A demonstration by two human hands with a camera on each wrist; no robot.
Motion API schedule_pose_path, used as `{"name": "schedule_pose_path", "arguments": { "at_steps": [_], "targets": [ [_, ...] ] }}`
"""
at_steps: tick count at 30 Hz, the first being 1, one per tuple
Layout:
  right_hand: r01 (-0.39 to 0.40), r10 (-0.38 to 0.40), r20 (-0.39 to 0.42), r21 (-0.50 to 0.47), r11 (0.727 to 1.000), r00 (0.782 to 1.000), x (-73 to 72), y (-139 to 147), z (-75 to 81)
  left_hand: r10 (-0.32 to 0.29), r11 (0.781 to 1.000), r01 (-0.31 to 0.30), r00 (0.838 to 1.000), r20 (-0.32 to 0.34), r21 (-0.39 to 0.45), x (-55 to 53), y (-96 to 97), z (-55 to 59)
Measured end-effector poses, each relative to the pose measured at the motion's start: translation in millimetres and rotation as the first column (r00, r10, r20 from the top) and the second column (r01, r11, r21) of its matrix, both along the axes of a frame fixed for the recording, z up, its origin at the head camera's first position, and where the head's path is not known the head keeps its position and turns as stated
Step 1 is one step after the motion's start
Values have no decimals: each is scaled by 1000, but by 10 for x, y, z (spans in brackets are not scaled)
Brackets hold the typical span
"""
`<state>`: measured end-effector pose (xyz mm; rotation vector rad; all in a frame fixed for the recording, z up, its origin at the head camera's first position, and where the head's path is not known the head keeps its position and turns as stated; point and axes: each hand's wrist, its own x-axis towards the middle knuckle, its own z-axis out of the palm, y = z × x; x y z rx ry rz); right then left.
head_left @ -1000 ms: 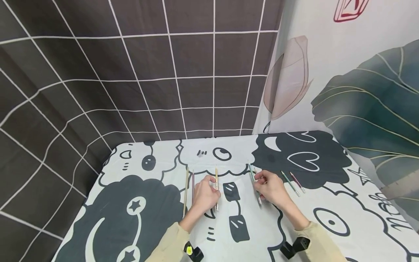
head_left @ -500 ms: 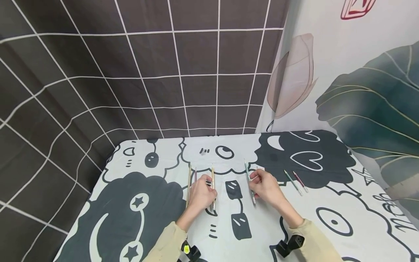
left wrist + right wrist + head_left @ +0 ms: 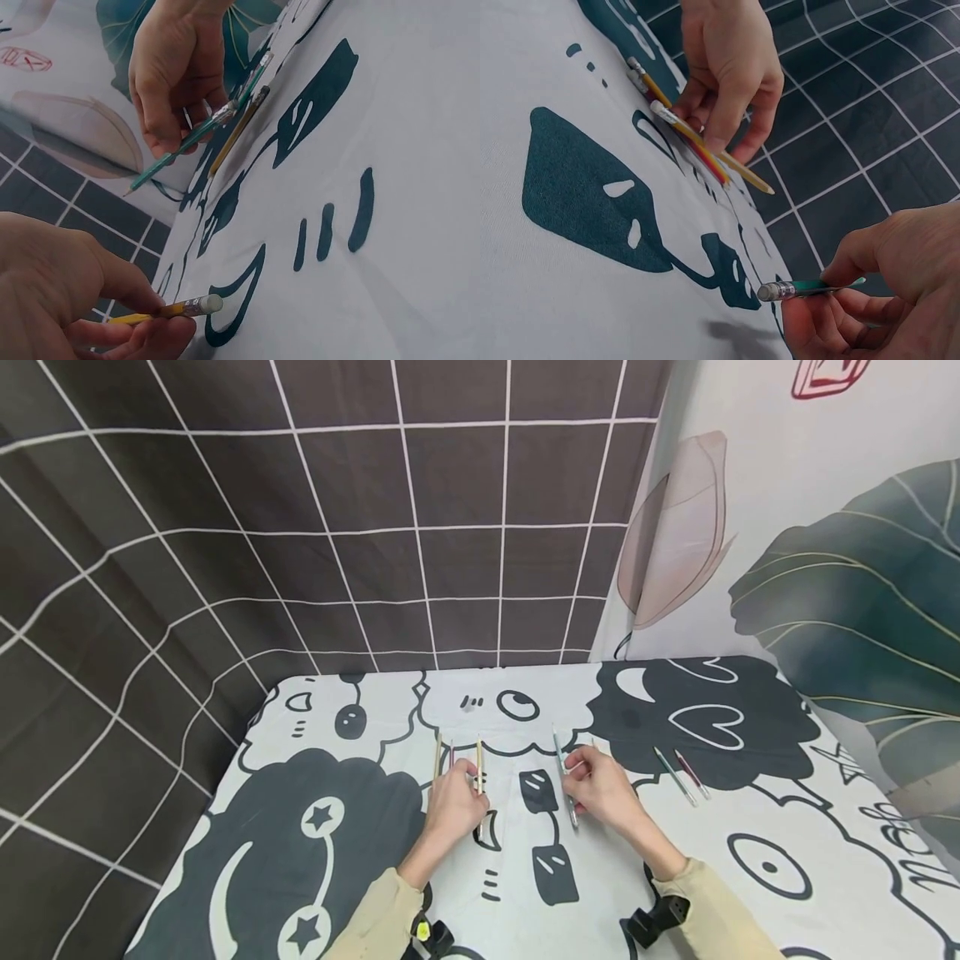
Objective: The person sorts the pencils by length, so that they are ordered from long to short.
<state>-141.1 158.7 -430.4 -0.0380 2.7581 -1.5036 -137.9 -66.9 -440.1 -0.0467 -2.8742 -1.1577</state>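
Note:
My left hand (image 3: 456, 802) pinches a yellow pencil (image 3: 176, 309) between thumb and fingers, its eraser end towards me, raised off the cloth. Beneath and beside that hand lie another yellow pencil (image 3: 437, 758) and a red pencil (image 3: 705, 159), partly hidden by it in the head view. My right hand (image 3: 602, 787) pinches a green pencil (image 3: 558, 750) by its shaft, also with the eraser end towards me. In the left wrist view, a yellow-brown pencil (image 3: 238, 133) lies on the cloth close to the right hand.
A green pencil (image 3: 675, 775) and a red pencil (image 3: 692, 774) lie to the right of my right hand. A black-and-white cartoon cloth (image 3: 517, 860) covers the table. A dark grid curtain (image 3: 450, 560) hangs behind, and a leaf-print curtain (image 3: 840, 610) hangs at the right.
Both hands have shifted slightly left over the cloth, each still pinching its pencil. The head view has turned a little. The two pencils at the right have stayed in place.

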Motion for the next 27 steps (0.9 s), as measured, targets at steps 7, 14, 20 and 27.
{"name": "schedule_pose_path", "arguments": {
  "at_steps": [7, 14, 20, 27],
  "targets": [
    [-2, 1, -9, -6, 1000, 1000, -13, -68, -15, -3, 999, 3, 1000, -1, -42, 17, -30, 12],
    [-13, 13, 11, 0, 1000, 1000, 1, -115, -24, -4, 1000, 4, 1000, 3, -26, 42, -46, -6],
    [-32, 32, 24, -17, 999, 999, 1, -137, -47, -27, 999, 26, 999, -27, -34, 44, -47, -31],
    [-35, 35, 20, -21, 999, 999, 2, -161, -60, -31, 997, 29, 999, -29, -66, 45, -38, -50]
  ]
}}
